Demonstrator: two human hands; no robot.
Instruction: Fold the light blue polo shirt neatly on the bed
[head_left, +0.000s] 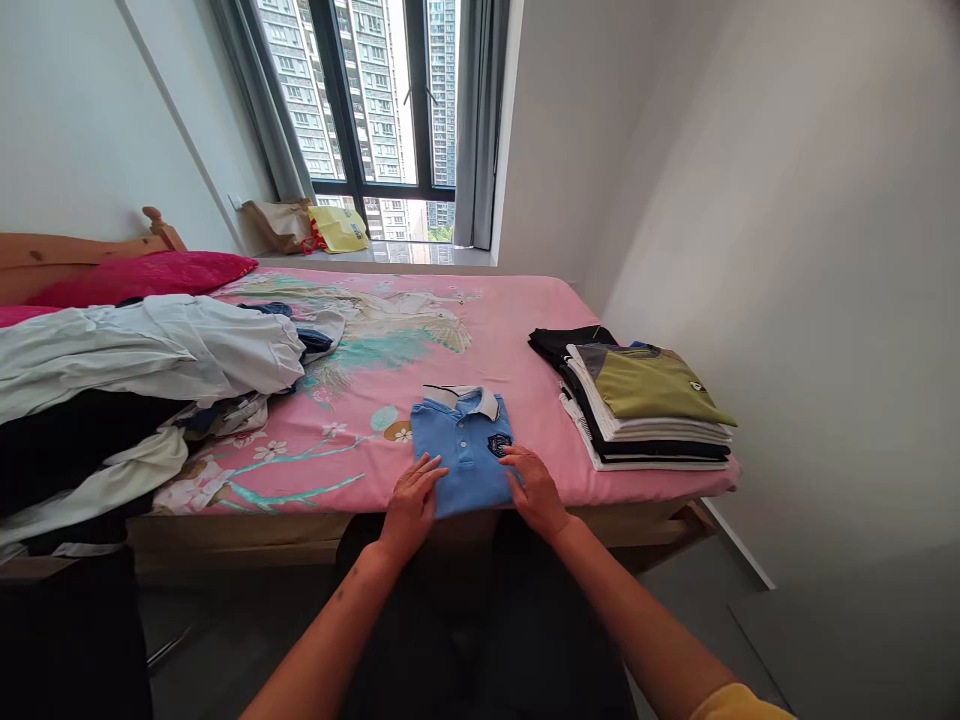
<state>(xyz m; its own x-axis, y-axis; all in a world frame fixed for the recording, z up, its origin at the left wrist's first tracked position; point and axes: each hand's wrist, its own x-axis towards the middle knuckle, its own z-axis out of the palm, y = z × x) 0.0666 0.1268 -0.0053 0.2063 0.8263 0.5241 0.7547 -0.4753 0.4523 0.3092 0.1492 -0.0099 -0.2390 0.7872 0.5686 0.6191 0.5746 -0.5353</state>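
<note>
A blue polo shirt (461, 450) lies folded into a neat rectangle at the front edge of the bed, its pale collar pointing away from me and a dark badge on the chest. My left hand (415, 495) rests at the shirt's lower left side, fingers stretched out. At the lower right side, my right hand (534, 488) lies with its fingers spread, the tips near the badge. Neither hand grips the cloth.
To the right stands a stack of folded clothes (660, 400), olive shirt on top. Loose clothes (150, 350) are heaped on the left. The bed's pink sheet (510, 320) stretches back towards the window; a red pillow (150, 275) and bags (337, 228) are farther off.
</note>
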